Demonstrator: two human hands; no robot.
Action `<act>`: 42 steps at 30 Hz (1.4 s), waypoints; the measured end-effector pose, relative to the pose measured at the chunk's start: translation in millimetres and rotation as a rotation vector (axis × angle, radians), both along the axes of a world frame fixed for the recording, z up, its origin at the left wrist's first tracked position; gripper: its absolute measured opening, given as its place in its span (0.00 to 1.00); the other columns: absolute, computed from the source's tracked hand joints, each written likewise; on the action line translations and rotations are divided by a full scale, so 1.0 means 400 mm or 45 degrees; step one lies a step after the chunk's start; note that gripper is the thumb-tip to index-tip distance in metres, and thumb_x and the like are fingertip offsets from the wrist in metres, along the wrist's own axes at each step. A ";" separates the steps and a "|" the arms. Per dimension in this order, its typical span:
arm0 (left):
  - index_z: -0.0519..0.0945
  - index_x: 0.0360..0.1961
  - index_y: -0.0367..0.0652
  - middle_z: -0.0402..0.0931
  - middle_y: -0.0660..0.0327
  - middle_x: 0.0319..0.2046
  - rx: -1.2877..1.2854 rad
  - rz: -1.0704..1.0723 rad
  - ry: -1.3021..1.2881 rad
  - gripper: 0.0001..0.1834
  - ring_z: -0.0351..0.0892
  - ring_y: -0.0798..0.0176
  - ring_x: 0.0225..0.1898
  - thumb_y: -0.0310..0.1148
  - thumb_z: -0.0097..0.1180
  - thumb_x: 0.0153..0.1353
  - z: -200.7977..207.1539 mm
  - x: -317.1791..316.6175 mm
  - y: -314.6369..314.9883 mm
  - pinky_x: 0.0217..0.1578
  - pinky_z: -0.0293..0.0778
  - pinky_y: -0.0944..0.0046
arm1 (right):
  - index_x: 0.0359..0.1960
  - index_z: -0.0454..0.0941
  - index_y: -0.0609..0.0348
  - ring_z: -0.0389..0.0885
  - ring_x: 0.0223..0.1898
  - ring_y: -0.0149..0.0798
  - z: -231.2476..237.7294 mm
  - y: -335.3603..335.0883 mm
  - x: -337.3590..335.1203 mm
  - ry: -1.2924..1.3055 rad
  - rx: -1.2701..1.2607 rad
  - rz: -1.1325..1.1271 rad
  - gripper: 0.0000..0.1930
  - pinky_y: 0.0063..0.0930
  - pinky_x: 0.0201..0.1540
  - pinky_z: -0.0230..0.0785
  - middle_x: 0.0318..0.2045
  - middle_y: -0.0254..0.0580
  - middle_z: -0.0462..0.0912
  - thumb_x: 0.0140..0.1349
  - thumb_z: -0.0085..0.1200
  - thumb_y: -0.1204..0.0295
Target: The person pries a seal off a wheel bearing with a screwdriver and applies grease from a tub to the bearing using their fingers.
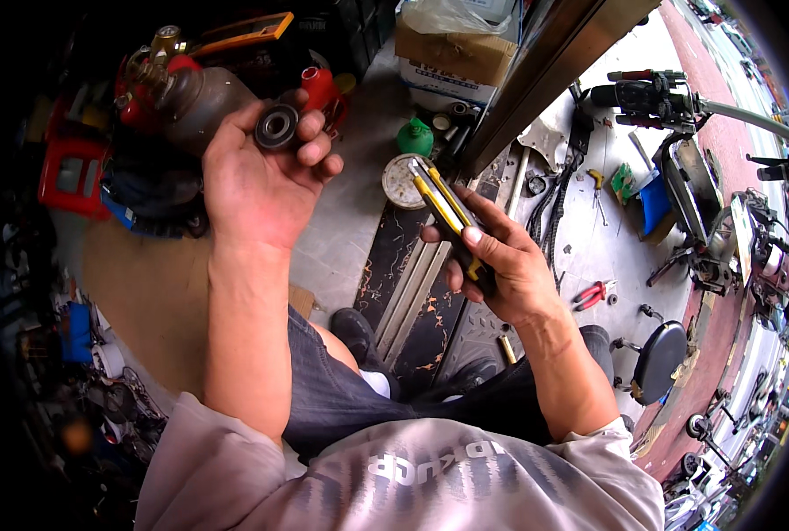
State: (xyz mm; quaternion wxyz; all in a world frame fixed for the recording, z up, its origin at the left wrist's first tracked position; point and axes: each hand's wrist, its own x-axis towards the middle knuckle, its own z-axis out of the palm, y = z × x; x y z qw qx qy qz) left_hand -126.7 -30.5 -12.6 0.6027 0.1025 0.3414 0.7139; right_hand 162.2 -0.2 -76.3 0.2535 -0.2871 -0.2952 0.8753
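Observation:
My left hand (257, 195) is raised, palm up, with a round ball bearing (267, 134) held between its thumb and curled fingers. The bearing has a dark ring face and a hole through its middle. In my right hand (511, 265) is a yellow and black utility knife (446, 208), its tip pointing up and to the left. My right thumb presses on the knife's body, and the fingers wrap under it. A gap separates the knife from the bearing.
Beyond my hands stand a rusty gas cylinder (204, 106), a green bottle (415, 137) and a cardboard box (456, 55). Red-handled pliers (593, 296) lie on the floor at right, near a black round stool (660, 363). A metal door track (412, 296) runs between my feet.

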 end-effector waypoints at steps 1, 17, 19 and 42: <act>0.79 0.50 0.39 0.76 0.57 0.33 -0.027 0.001 0.005 0.20 0.72 0.60 0.30 0.44 0.43 0.75 -0.003 -0.001 -0.002 0.39 0.70 0.53 | 0.82 0.51 0.64 0.88 0.32 0.37 -0.010 -0.001 0.006 0.036 -0.027 -0.004 0.36 0.21 0.22 0.72 0.55 0.57 0.85 0.78 0.54 0.70; 0.80 0.47 0.36 0.79 0.59 0.29 -0.100 -0.111 0.268 0.22 0.74 0.63 0.25 0.45 0.43 0.75 0.001 0.009 -0.003 0.33 0.75 0.56 | 0.77 0.63 0.62 0.77 0.30 0.30 0.013 -0.037 -0.061 0.147 0.076 -0.064 0.31 0.21 0.31 0.65 0.47 0.49 0.85 0.77 0.58 0.68; 0.80 0.47 0.36 0.79 0.59 0.29 -0.092 -0.130 0.358 0.22 0.74 0.64 0.25 0.45 0.44 0.75 -0.001 0.017 -0.007 0.32 0.75 0.57 | 0.77 0.63 0.63 0.77 0.30 0.31 0.025 -0.040 -0.064 0.166 0.098 -0.091 0.32 0.21 0.31 0.67 0.46 0.49 0.85 0.76 0.59 0.66; 0.82 0.51 0.38 0.77 0.65 0.26 -0.117 -0.473 0.463 0.24 0.71 0.73 0.22 0.47 0.42 0.78 -0.024 0.167 0.030 0.24 0.71 0.68 | 0.79 0.56 0.58 0.79 0.43 0.34 0.056 -0.002 0.033 0.052 0.290 -0.081 0.37 0.28 0.48 0.74 0.50 0.44 0.80 0.74 0.60 0.62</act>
